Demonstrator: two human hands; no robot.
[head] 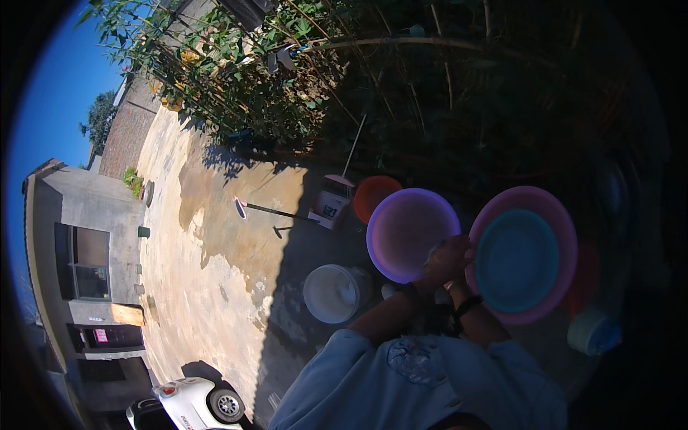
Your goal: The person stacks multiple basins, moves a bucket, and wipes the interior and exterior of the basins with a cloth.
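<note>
Both of my hands meet over the near right rim of a purple plastic basin [414,234]. My left hand [438,266] and my right hand [458,248] overlap in shadow, so the fingers are hard to separate and which hand is which is uncertain. Something small and pale may show at the fingers; I cannot tell what it is. To the right of the hands stands a large pink basin [568,258] with a smaller teal basin [516,260] inside it. Dark bands circle both wrists.
A white bucket [330,294] stands at the left, near an orange-red basin [371,196]. Beyond are a mop bucket [329,207] and a long-handled tool [277,212] lying out. Staked plants [258,91] border the yard. A white car [199,403] is parked at lower left.
</note>
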